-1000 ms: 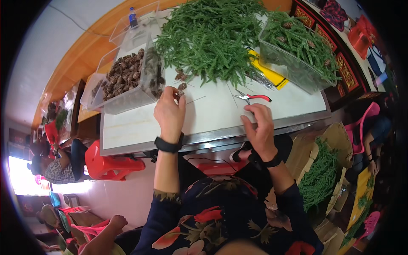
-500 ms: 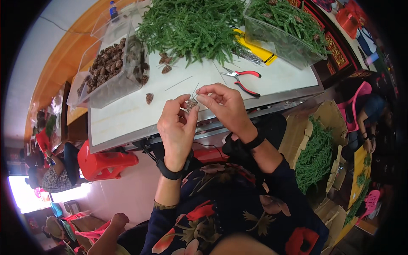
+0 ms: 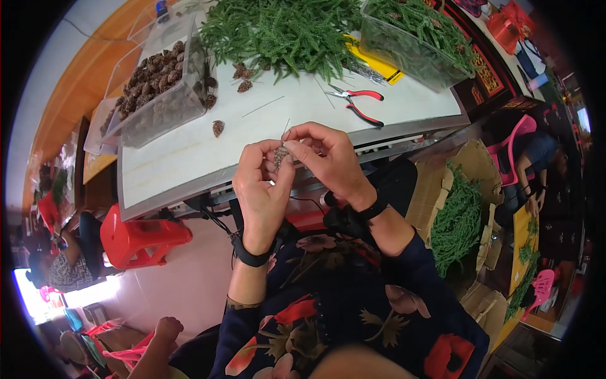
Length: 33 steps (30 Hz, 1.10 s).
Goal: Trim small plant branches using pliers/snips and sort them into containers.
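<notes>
Just over the table's near edge, a small brown pine cone [image 3: 279, 157] sits between the thumb and fingers of my left hand [image 3: 257, 183]. From its top rises a thin metal wire [image 3: 288, 126], pinched by the thumb and forefinger of my right hand [image 3: 338, 161]. The fingertips of both hands nearly meet and partly hide the cone. Beyond them on the white table [image 3: 173, 151] lie a loose straight wire [image 3: 264, 107] and a single pine cone [image 3: 218, 129]. Pliers with red and black handles [image 3: 368, 95] rest to the right, jaws apart.
A clear bin [image 3: 151, 125] of pine cones stands left. Green artificial sprigs [image 3: 278, 38] are heaped at the back, beside a yellow packet [image 3: 386, 72] and another clear bin [image 3: 413, 60]. A cardboard box [image 3: 423, 189] of greenery is right; a red stool [image 3: 129, 240] is left.
My right hand has moved in closer to the pine cone, and less of the wire shows above the fingers. The whole view has shifted slightly.
</notes>
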{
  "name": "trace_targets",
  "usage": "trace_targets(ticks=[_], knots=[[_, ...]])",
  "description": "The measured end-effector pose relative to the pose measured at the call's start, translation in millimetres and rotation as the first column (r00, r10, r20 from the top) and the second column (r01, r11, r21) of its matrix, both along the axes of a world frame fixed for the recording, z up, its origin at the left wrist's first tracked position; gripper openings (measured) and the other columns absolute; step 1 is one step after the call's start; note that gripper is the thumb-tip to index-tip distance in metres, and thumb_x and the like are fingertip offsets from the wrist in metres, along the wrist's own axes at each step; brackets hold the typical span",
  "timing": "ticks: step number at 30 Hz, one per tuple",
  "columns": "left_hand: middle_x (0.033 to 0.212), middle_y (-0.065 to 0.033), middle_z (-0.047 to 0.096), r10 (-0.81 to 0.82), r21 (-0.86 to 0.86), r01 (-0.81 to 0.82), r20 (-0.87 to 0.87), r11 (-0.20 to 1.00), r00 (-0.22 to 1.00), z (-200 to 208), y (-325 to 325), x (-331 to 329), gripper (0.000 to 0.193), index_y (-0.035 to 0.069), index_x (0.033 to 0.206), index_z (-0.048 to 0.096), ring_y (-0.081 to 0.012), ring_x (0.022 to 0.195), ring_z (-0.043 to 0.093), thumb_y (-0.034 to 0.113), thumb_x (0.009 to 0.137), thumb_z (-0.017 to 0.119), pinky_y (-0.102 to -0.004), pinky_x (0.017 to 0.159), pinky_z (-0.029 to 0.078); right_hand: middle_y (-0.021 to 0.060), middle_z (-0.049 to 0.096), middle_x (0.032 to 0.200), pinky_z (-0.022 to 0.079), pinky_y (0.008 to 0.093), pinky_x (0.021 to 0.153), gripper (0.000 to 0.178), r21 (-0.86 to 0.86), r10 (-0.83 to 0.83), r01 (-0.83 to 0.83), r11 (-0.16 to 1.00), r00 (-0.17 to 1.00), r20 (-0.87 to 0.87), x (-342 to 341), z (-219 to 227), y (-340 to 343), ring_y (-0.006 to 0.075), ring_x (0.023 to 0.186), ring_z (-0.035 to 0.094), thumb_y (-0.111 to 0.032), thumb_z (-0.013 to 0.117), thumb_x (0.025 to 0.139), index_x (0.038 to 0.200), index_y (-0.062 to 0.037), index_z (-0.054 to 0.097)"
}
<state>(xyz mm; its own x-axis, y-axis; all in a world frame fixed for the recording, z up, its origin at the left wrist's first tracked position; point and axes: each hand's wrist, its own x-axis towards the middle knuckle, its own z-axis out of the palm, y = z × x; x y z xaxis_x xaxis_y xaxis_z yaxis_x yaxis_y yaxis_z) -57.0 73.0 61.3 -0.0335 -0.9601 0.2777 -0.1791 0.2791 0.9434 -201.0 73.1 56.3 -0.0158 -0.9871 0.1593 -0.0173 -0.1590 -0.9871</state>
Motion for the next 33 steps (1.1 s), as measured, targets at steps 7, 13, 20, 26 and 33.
trace_targets(ticks=[7, 13, 20, 26, 33], knots=[[0.078, -0.0022, 0.059, -0.025, 0.013, 0.025, -0.004, 1.0, 1.0, 1.9, 0.0, 3.8, 0.019, -0.002, 0.1, 0.062, -0.0059, 0.061, 0.05, 0.001, 0.082, 0.069, -0.0204, 0.054, 0.043, 0.0011, 0.068, 0.082, 0.046, 0.0193, 0.062, 0.012, -0.098, -0.114, 0.102, 0.99, 0.986, -0.122, 7.5, 7.7, -3.2, 0.0031, 0.07, 0.056, -0.008, 0.069, 0.09, 0.096, 0.0016, 0.068], [0.077, -0.0015, 0.059, -0.042, 0.013, 0.041, 0.07, 0.999, 0.997, -2.1, -11.2, 4.5, 0.018, -0.002, 0.098, 0.062, -0.0051, 0.061, 0.049, 0.0, 0.082, 0.069, -0.0203, 0.054, 0.043, -0.0002, 0.067, 0.079, 0.043, 0.0199, 0.059, 0.01, -0.156, -0.194, 0.168, 0.973, 0.967, -0.164, 11.4, 6.8, -14.1, 0.0033, 0.067, 0.053, -0.009, 0.068, 0.09, 0.091, 0.0011, 0.067], [0.074, 0.0007, 0.058, -0.186, 0.183, 0.179, 0.019, 0.967, 0.982, -14.7, -23.1, 6.3, 0.015, -0.002, 0.097, 0.062, -0.0027, 0.06, 0.045, 0.0, 0.083, 0.068, -0.0182, 0.053, 0.037, -0.001, 0.064, 0.078, 0.042, 0.0202, 0.059, 0.01, -0.047, -0.21, 0.206, 0.977, 0.973, -0.094, 1.7, -9.4, -25.8, 0.0045, 0.066, 0.053, -0.009, 0.067, 0.091, 0.092, 0.0005, 0.066], [0.075, 0.0029, 0.058, -0.146, 0.343, 0.21, -0.203, 0.916, 0.968, -11.2, -25.5, -3.9, 0.012, -0.003, 0.096, 0.062, -0.0007, 0.059, 0.043, 0.0, 0.085, 0.067, -0.0172, 0.053, 0.035, -0.0016, 0.062, 0.079, 0.043, 0.0201, 0.06, 0.009, 0.075, -0.267, 0.258, 0.963, 0.898, 0.349, -26.6, -10.3, -41.2, 0.0036, 0.068, 0.055, -0.009, 0.067, 0.091, 0.095, -0.0004, 0.066], [0.076, 0.0025, 0.057, -0.207, 0.257, 0.207, -0.028, 0.944, 0.978, -8.0, -28.5, -30.4, 0.014, -0.003, 0.097, 0.062, -0.0019, 0.059, 0.046, 0.001, 0.086, 0.068, -0.0179, 0.053, 0.037, -0.002, 0.064, 0.081, 0.044, 0.0192, 0.063, 0.012, 0.119, -0.111, 0.087, 0.989, 0.972, 0.205, -27.5, -29.4, -18.0, 0.0041, 0.069, 0.054, -0.012, 0.066, 0.093, 0.098, -0.0021, 0.07]])
